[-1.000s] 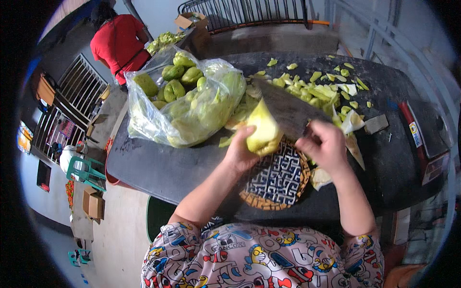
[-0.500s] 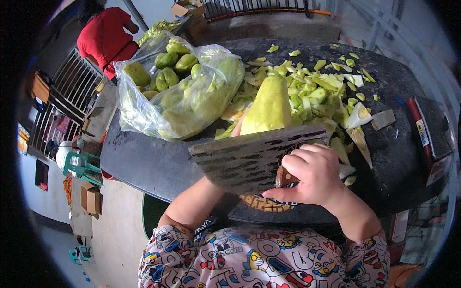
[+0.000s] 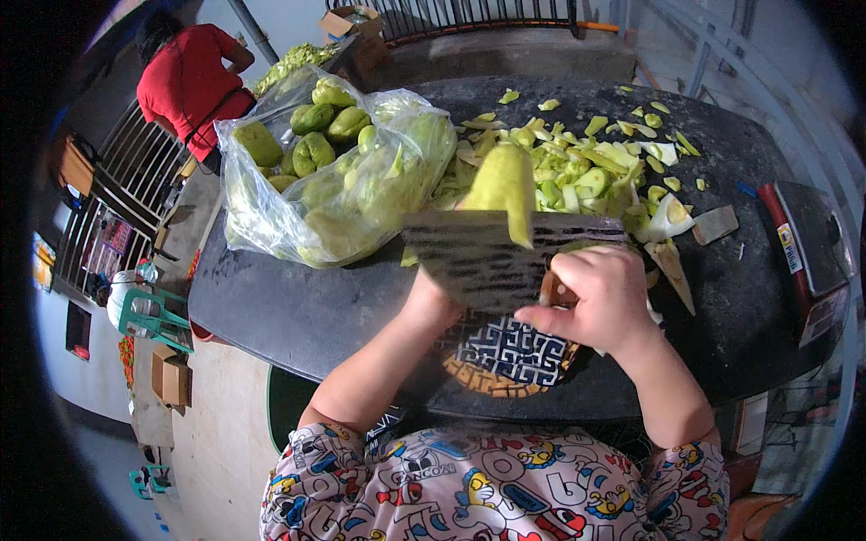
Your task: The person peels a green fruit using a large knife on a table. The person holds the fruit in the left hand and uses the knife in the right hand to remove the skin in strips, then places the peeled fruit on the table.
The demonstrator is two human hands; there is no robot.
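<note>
head view | right hand fist closed on cleaver handle, blade flat-on to fruit | left hand mostly behind blade, grip can't tell, props green fruit upright for slicing | over woven tray on tabletop | bag of fruit left

Clear plastic bag of green fruit sits at 10 o'clock on the tabletop; cardboard boxes at 12 and 8.
</note>
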